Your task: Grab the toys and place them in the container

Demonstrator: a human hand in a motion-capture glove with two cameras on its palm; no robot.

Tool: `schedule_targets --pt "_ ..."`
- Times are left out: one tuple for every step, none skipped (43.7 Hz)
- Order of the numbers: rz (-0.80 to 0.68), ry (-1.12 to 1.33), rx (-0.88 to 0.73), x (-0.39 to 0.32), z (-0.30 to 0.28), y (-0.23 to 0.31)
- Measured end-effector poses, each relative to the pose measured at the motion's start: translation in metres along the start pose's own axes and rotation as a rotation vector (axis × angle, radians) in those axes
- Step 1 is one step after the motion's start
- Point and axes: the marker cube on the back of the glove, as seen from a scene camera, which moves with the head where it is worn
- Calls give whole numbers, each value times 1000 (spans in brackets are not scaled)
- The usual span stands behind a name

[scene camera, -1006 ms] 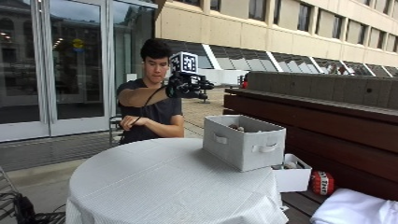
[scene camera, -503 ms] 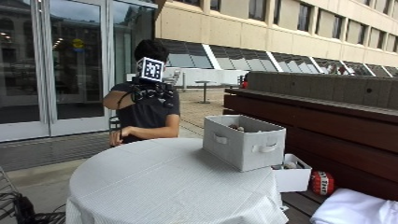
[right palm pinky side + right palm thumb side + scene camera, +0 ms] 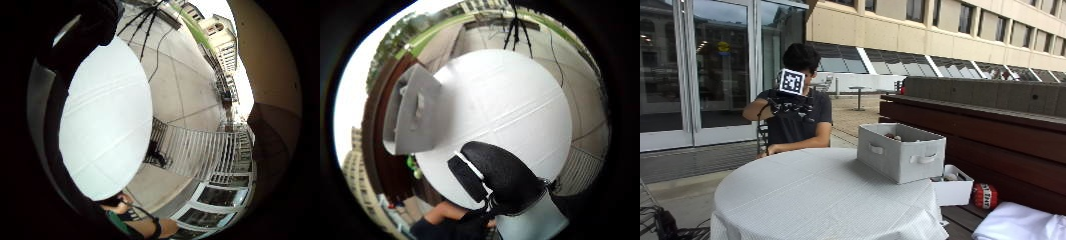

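Sitting behind the round table point(image 3: 820, 200), we hold our gloved right hand point(image 3: 792, 106) raised in front of the chest, well above the white tablecloth and touching nothing. From the outside view we cannot tell how its fingers stand; the thumb-side palm view shows one black-gloved finger point(image 3: 495, 175) reaching out over the cloth with nothing under it or against it. Our bare left hand point(image 3: 773, 148) rests at the table's near edge by our body.

The container point(image 3: 901, 152), a grey fabric bin with strap handles, stands on the table toward the side nearest the wooden bench wall point(image 3: 986, 125), well apart from the hand. Some toys point(image 3: 893, 136) show just over its rim, too small to make out. In the thumb-side palm view the same bin point(image 3: 412, 112) sits at the cloth's edge.

Beside the table, a small white box point(image 3: 953, 187) stands on the bench seat, with a red object point(image 3: 984, 195) just beside it and a white cloth point(image 3: 1019, 225) nearby.
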Motion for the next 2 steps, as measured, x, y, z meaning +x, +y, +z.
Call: schedule_targets --pt "3 -2 1 0 0 1" --pt "5 -3 2 0 0 2"
